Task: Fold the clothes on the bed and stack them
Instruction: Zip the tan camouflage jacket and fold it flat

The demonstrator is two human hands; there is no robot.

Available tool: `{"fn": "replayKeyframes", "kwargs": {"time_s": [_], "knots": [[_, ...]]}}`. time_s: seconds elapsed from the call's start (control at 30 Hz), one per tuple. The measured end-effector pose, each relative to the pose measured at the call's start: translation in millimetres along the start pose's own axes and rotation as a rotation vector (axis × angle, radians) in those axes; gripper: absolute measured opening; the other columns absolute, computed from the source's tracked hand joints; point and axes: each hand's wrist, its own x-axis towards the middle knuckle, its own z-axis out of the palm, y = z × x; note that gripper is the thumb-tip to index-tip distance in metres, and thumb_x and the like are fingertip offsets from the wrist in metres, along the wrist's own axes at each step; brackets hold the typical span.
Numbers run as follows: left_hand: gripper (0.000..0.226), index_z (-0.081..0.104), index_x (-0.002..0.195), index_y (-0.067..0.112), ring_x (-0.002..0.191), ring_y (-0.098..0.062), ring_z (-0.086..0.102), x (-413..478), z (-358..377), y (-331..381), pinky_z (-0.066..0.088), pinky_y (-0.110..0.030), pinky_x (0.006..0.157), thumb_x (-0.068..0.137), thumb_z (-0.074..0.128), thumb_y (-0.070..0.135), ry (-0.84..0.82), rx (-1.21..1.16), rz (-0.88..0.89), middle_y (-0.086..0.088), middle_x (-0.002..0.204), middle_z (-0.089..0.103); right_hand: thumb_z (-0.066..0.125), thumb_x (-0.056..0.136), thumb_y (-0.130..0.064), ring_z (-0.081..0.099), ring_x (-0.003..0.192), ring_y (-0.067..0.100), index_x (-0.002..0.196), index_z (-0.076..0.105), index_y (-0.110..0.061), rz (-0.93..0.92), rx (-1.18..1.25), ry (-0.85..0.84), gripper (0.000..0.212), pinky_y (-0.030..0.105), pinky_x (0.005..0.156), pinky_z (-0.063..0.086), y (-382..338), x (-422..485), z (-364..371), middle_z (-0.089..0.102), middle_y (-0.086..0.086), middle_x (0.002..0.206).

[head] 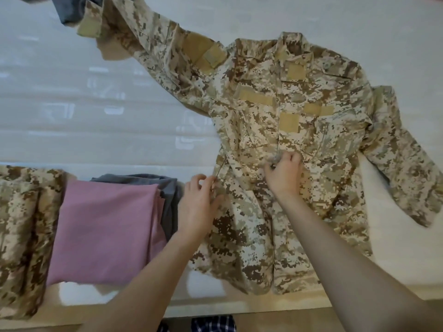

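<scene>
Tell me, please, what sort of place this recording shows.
Probably a bedroom: a camouflage jacket lies spread on a white bed, beside a folded pink garment stacked on a grey garment.

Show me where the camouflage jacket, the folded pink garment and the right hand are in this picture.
camouflage jacket (290,123), head view, on the chest of its front.
folded pink garment (105,231), head view, on the middle of its top face.
right hand (284,173), head view, on the back of the hand.

A home bedroom: white bed (96,111) strewn with clothes (287,144).
</scene>
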Motion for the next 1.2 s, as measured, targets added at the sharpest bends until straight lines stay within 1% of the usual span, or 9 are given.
{"fn": "replayKeyframes", "kwargs": {"time_s": [0.13, 0.23, 0.37, 0.53, 0.7, 0.87, 1.0, 1.07, 1.2], "knots": [[0.038, 0.054, 0.122, 0.014, 0.105, -0.021, 0.05, 48, 6, 13, 0.05, -0.033, 0.076, 0.089, 0.06, 0.033, -0.043, 0.112, 0.049, -0.002, 0.12, 0.051, 0.06, 0.088, -0.042, 0.042, 0.121, 0.034, 0.131, 0.042, -0.002, 0.044, -0.151, -0.012, 0.062, 0.041, 0.098, 0.04, -5, 37, 3, 0.037, 0.018, 0.135], [0.014, 0.061, 0.104, 0.009, 0.091, -0.021, 0.051, 62, 9, 18, 0.05, -0.038, 0.074, 0.093, 0.053, 0.013, -0.026, 0.114, 0.024, -0.004, 0.105, 0.055, 0.05, 0.096, -0.029, 0.044, 0.116, 0.036, 0.131, 0.038, 0.002, -0.064, -0.285, -0.021, 0.048, 0.042, 0.092, 0.043, -2, 44, 8, 0.042, 0.02, 0.13], [0.018, 0.063, 0.099, 0.01, 0.087, -0.019, 0.054, 58, 3, 20, 0.049, -0.036, 0.075, 0.097, 0.048, 0.018, -0.014, -0.044, 0.013, -0.001, 0.102, 0.057, 0.037, 0.099, -0.011, 0.045, 0.116, 0.036, 0.128, 0.039, -0.002, -0.143, -0.374, -0.1, 0.031, 0.047, 0.095, 0.043, -1, 49, 7, 0.045, 0.02, 0.129], [0.007, 0.059, 0.086, 0.032, 0.084, 0.008, 0.059, 23, -21, 11, 0.048, -0.011, 0.067, 0.093, 0.057, 0.032, 0.229, -0.636, -0.333, 0.016, 0.088, 0.064, 0.035, 0.098, -0.012, 0.047, 0.111, 0.03, 0.123, 0.045, -0.004, -0.244, -0.29, -0.037, 0.028, 0.041, 0.092, 0.04, 13, 48, 0, 0.05, 0.015, 0.123], [0.009, 0.054, 0.093, 0.019, 0.087, -0.013, 0.06, 23, -16, -5, 0.04, -0.012, 0.06, 0.097, 0.05, 0.026, 0.126, -0.656, -0.646, 0.011, 0.083, 0.057, 0.035, 0.099, -0.018, 0.048, 0.109, 0.026, 0.12, 0.049, -0.005, -0.308, -0.267, 0.017, 0.028, 0.041, 0.096, 0.043, 25, 39, 8, 0.052, 0.012, 0.119], [0.035, 0.056, 0.119, 0.027, 0.096, 0.0, 0.058, 37, -17, -6, 0.049, -0.023, 0.082, 0.087, 0.063, 0.04, 0.025, -0.693, -0.401, 0.015, 0.104, 0.062, 0.041, 0.095, -0.044, 0.044, 0.107, 0.022, 0.113, 0.053, -0.008, -0.275, -0.2, 0.043, 0.042, 0.036, 0.092, 0.039, 22, 28, 6, 0.049, 0.008, 0.114], [0.003, 0.065, 0.088, 0.027, 0.086, -0.004, 0.061, 51, -24, -8, 0.047, -0.018, 0.07, 0.088, 0.065, 0.03, -0.029, -0.456, -0.271, 0.008, 0.094, 0.064, 0.046, 0.093, -0.041, 0.04, 0.116, 0.023, 0.123, 0.049, -0.01, -0.253, -0.286, 0.017, 0.043, 0.039, 0.099, 0.037, 22, 13, 8, 0.044, 0.009, 0.124], [0.008, 0.06, 0.082, 0.032, 0.081, 0.002, 0.06, 53, -28, -8, 0.045, -0.011, 0.063, 0.09, 0.061, 0.03, -0.009, -0.502, -0.212, 0.013, 0.088, 0.063, 0.048, 0.094, -0.032, 0.042, 0.114, 0.023, 0.122, 0.051, -0.009, -0.242, -0.261, 0.048, 0.036, 0.038, 0.097, 0.038, 21, 12, 8, 0.046, 0.009, 0.124], [0.008, 0.057, 0.091, 0.023, 0.093, -0.012, 0.062, 45, -26, -19, 0.047, -0.022, 0.075, 0.094, 0.055, 0.03, 0.184, -0.931, -0.612, 0.008, 0.088, 0.062, 0.042, 0.097, -0.016, 0.048, 0.099, 0.022, 0.106, 0.057, -0.003, -0.227, -0.119, 0.108, 0.022, 0.036, 0.089, 0.043, 21, 17, 7, 0.056, 0.011, 0.107]]}}
